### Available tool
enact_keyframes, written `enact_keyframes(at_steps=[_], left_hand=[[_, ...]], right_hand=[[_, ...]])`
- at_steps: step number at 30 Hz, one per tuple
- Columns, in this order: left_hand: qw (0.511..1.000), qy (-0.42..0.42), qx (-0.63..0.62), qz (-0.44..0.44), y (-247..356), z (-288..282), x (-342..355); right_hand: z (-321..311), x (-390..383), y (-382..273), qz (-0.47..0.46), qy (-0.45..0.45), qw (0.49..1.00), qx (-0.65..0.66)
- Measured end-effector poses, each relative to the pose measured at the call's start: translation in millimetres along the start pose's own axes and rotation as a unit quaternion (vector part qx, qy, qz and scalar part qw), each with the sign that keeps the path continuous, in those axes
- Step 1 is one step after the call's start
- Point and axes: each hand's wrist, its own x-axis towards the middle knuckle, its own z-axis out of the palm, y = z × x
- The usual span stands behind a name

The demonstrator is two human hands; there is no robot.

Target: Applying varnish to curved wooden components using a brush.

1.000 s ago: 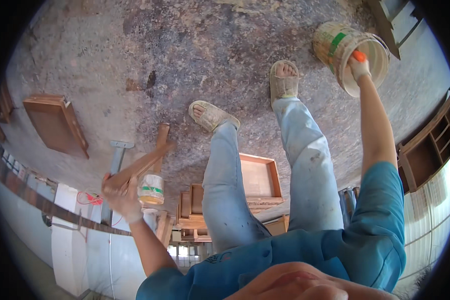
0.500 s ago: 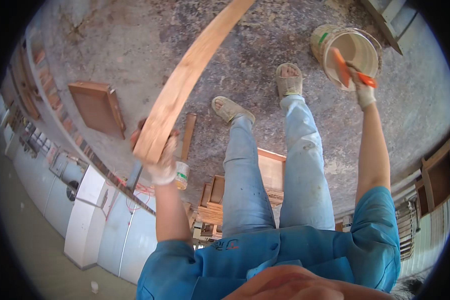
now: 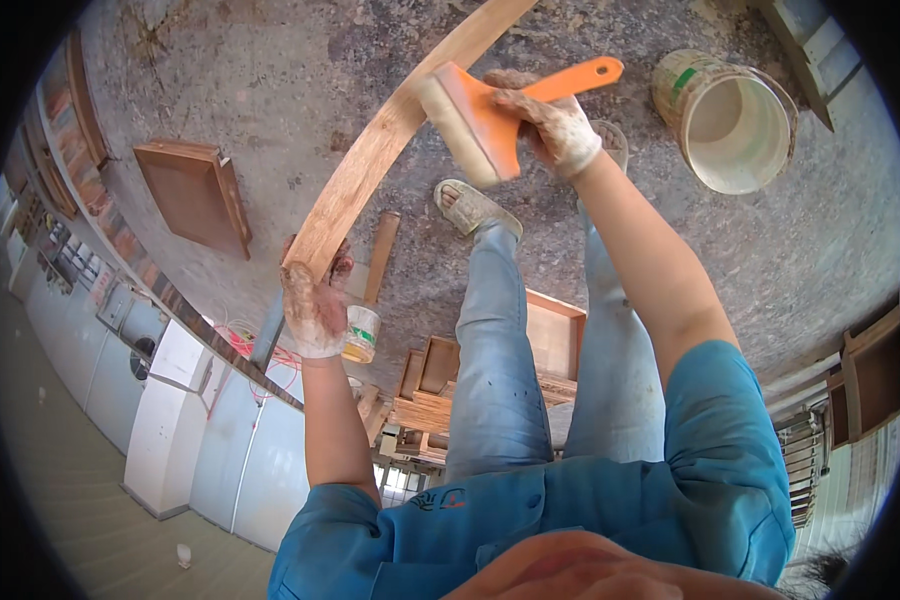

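My left hand (image 3: 315, 298), in a stained whitish glove, is closed round the near end of a long pale wooden board (image 3: 370, 150). The board slants up and away to the right, past the top edge of the picture. In my gloved right hand (image 3: 550, 128) is a wide paintbrush (image 3: 478, 128) with an orange handle and cream bristles. Its bristles lie over the board's right edge, about midway along; whether they touch the wood I cannot tell. The handle's end points off to the right.
A whitish bucket (image 3: 735, 130) with a green mark stands on the stained floor at the far right. To the left lies a brown wooden panel (image 3: 195, 195). A small tub (image 3: 361, 335) and a narrow wood strip (image 3: 381, 258) sit beside my left hand. Wooden drawers (image 3: 435, 370) lie behind my legs.
My right hand has brought the paintbrush from the bucket's mouth leftward to the board. My left hand still grips the board, which is now turned slightly.
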Motion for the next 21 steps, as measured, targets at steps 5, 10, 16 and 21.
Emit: enact_keyframes(at_steps=[5, 10, 16, 21], left_hand=[[0.994, 0.094, 0.031, 0.04, -16.2, -37.0, 21.4], [0.989, 0.14, 0.015, 0.036, -42.2, -43.0, 47.7], [0.987, 0.146, 0.057, 0.043, -34.8, -85.4, 38.4], [0.99, 0.132, -0.033, 0.029, -21.5, -69.7, 33.0]], right_hand=[[-53.5, 108.2, 19.8, -0.109, 0.133, 0.978, -0.121], [-186.9, 241.3, 11.8, -0.103, 0.213, 0.665, -0.708], [-67.4, 171.6, 13.5, -0.124, 0.114, 0.562, -0.81], [66.0, 49.3, 68.9, -0.503, 0.018, 0.703, -0.503]])
